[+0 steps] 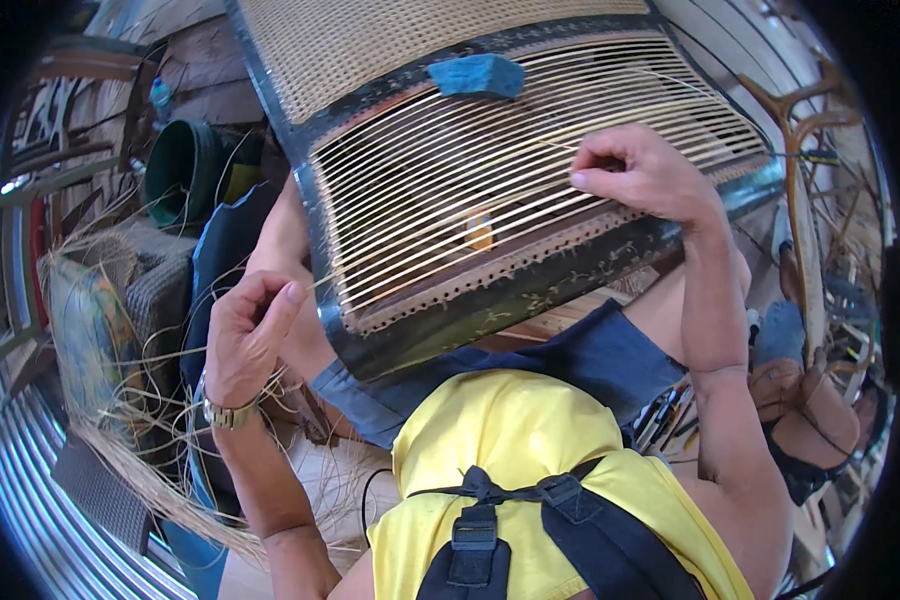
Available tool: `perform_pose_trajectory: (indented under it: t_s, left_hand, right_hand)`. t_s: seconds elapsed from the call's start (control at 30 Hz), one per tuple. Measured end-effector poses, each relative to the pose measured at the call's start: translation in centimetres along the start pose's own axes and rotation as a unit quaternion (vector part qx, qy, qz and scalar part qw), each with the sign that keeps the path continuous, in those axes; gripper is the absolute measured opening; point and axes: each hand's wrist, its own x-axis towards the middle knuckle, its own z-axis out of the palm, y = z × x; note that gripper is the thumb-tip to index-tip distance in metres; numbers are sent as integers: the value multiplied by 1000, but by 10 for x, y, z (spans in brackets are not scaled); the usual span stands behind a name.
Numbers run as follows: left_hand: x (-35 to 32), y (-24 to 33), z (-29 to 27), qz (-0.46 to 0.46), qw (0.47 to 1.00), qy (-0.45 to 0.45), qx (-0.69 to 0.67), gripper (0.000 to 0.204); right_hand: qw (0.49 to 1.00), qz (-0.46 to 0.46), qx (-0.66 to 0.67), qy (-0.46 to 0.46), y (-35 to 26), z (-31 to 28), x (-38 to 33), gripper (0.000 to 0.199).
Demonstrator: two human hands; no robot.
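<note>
A dark, painted wooden frame [490, 312] with floral decoration lies across my lap. Pale cane strands [410, 225] run side by side over its near opening, with rows of small holes along the edge. The far panel [400, 50] is woven cane mesh. My left hand [250, 335] is at the frame's left edge, thumb and forefinger pinched on a cane strand. Over the strands on the right, my right hand [650, 178] pinches a strand between thumb and fingertips. A blue block [477, 77], perhaps a sponge, rests on the far part of the strands.
Loose cane [160, 485] lies tangled at the left by a patterned cushion [92, 325]. Beyond stands a green bucket [182, 172]. Corrugated metal [45, 490] is at lower left. On the right are a curved wooden piece [800, 190] and part of another person [815, 420].
</note>
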Motion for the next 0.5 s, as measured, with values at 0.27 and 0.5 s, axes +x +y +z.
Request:
perform_pose_trajectory:
  t_s: [0.27,0.5]
  left_hand:
    - [-3,0,-3,0,1000,-19,-16,19]
    - [1,-7,0,-11,1000,-19,-2,21]
  right_hand:
    - [999,26,29,-1,-1,4,2,15]
    - [999,27,25,-1,-1,3,-1,14]
